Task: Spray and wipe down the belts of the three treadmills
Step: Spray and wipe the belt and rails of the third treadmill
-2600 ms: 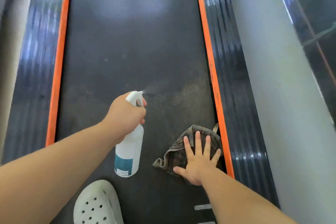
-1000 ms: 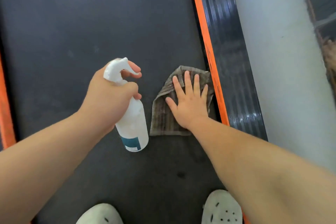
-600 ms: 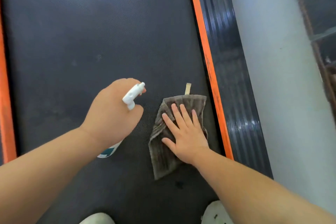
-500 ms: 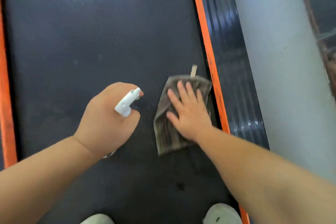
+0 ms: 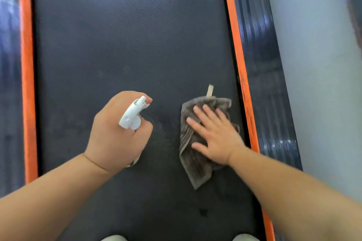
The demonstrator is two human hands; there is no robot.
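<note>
A dark, finely textured treadmill belt point(image 5: 127, 45) fills most of the view and runs away from the person. It is edged on each side by an orange strip point(image 5: 235, 45), and outside that by a glossy black ribbed side rail point(image 5: 260, 64). Right of the right rail lies a pale grey surface point(image 5: 313, 64). The far top right corner is dark and too blurred to read. A small dark spot point(image 5: 202, 212) marks the belt near the bottom, and the tips of two pale shoes point(image 5: 113, 237) show at the lower edge.

The left grip point(image 5: 115, 135) is curled round the neck of a white spray bottle point(image 5: 132, 116), with one fingertip at the front of the trigger head. The nozzle points forward up the belt and slightly right, toward the cloth side. The body is almost wholly hidden under the hand, so its long axis cannot be read beyond the head slanting from lower left to upper right.

The right grip point(image 5: 215, 135) lies flat with fingers spread, pressing on a crumpled brown-grey cloth point(image 5: 195, 170). The cloth is on the belt's right side, near the right orange strip. Its long axis follows the belt. A loose corner trails toward the person, and a small tan loop tag point(image 5: 210, 90) points away up the belt.
</note>
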